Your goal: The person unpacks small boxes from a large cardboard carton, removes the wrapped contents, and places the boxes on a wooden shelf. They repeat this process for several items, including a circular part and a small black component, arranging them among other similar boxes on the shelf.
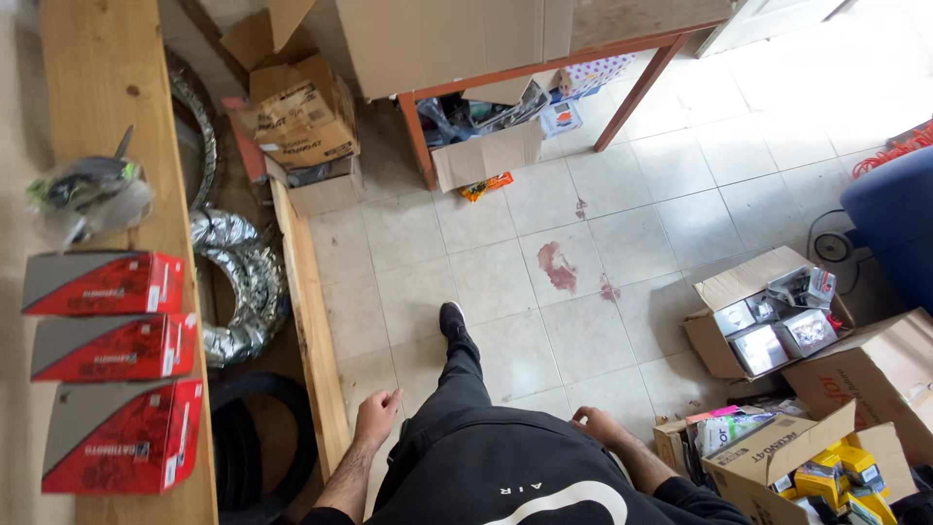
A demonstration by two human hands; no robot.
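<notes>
My left hand [374, 416] hangs at my side with its fingers loosely curled and nothing in it, close to a long wooden plank [309, 321] lying on the floor. My right hand [595, 425] rests against my hip on my black clothing, holding nothing, fingers bent. My black shoe [453, 321] is stepped forward on the tiled floor. Three red and grey boxes [112, 374] stand in a row on a wooden shelf [102, 87] at the left, beyond my left hand.
A bagged item [87, 194] lies on the shelf. Silver flexible ducting [238, 282] coils below it. Cardboard boxes [301, 117] are stacked near a red-legged table [525, 73]. Open cartons of small boxes [768, 326] and yellow packs [836, 476] stand at the right. A blue object [894, 224] is at far right.
</notes>
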